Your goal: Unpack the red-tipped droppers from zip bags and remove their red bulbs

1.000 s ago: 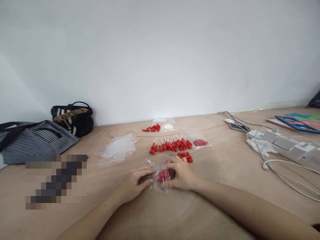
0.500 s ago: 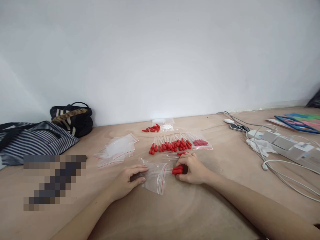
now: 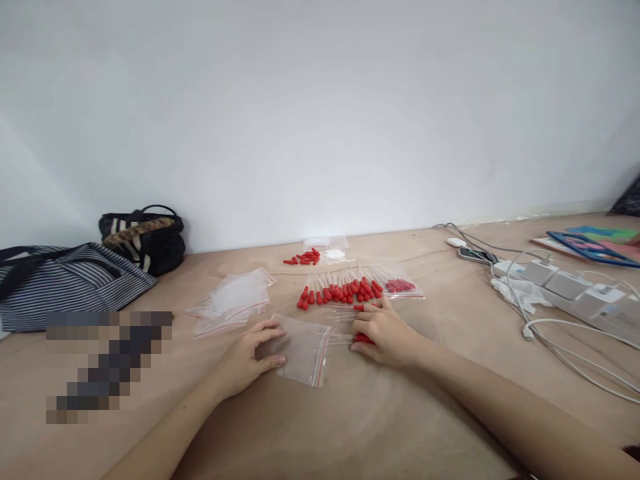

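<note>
A clear zip-lock bag (image 3: 303,350) with a red line at its mouth lies on the table between my hands. My left hand (image 3: 250,357) is at its left end, thumb and fingers apart, fingertips touching the plastic. My right hand (image 3: 385,335) is closed around droppers with red rubber bulbs (image 3: 363,338); their clear tubes point left at the bag's mouth. How many it holds is hidden. Another dropper (image 3: 364,307) lies by its fingertips. Just beyond is a row of red-bulbed droppers (image 3: 340,292).
Clear bags (image 3: 235,297) are piled left of the row. A bag with red bulbs inside (image 3: 400,285) lies to its right; loose red bulbs (image 3: 305,256) are behind. A power strip (image 3: 600,303) with cables is at right, a striped bag (image 3: 75,280) at left.
The bag lies flatter and has shifted slightly left with my left hand, whose fingers have spread. My right hand now covers more of the red bulbs, and its droppers have moved slightly right.
</note>
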Demonstrator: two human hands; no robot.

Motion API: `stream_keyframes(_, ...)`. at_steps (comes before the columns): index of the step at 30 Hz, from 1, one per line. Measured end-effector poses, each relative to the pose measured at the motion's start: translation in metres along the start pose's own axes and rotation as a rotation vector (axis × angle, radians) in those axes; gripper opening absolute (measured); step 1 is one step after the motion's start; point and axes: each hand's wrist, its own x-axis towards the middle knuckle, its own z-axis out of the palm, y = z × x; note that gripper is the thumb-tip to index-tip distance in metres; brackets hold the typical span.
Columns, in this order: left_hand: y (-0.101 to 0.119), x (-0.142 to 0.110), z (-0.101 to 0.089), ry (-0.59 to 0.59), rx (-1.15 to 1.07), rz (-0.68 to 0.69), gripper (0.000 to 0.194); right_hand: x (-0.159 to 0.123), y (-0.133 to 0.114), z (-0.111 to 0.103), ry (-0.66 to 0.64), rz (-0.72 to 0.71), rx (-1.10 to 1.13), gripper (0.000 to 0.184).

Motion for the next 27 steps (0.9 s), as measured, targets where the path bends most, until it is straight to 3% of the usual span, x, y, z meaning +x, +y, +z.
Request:
stream_keyframes(3,-0.006,-0.003,-0.005,0.113,0.09,-0.154,0.043,-0.005,0.007,-0.007,-0.024,-0.006,-0.025,0.021)
stream_keyframes(6,-0.011,-0.007,-0.011,0.135,0.105,-0.244,0.042,-0.006,0.009,-0.01,-0.032,0.007,-0.005,0.02)
stream_keyframes(11,-0.011,-0.01,-0.026,0.067,-0.27,-0.278,0.036,-0.005,0.01,-0.009,-0.013,0.032,0.03,0.021)
stream_keyframes(13,-0.011,-0.009,-0.035,0.158,-0.349,-0.255,0.037,-0.005,0.01,-0.007,-0.01,0.036,0.031,0.023)
stream_keyframes(17,-0.023,0.005,-0.06,0.47,-0.198,-0.168,0.038,-0.003,0.01,-0.003,0.002,0.026,0.026,0.022)
stream_keyframes(21,-0.053,0.03,-0.085,0.507,-0.077,-0.295,0.042,0.0,0.009,0.006,0.065,0.052,-0.005,0.024)
stream_keyframes(23,-0.067,0.044,-0.093,0.47,0.072,-0.277,0.038,0.002,0.01,0.01,0.09,0.068,-0.014,0.025)
stream_keyframes(27,-0.073,0.064,-0.086,0.603,0.27,-0.221,0.023,0.004,0.011,0.018,0.136,0.105,-0.011,0.025)
